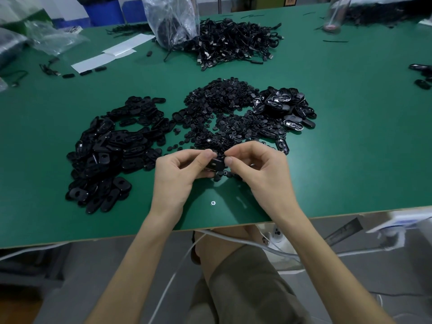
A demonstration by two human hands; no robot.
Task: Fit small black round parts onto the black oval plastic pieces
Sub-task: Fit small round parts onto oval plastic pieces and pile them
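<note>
Black oval piece (215, 164) btwn both hands.

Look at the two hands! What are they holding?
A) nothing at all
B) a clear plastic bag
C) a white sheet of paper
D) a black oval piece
D: the left hand and the right hand both pinch a black oval piece between their fingertips, just in front of the pile of small round parts.
</note>
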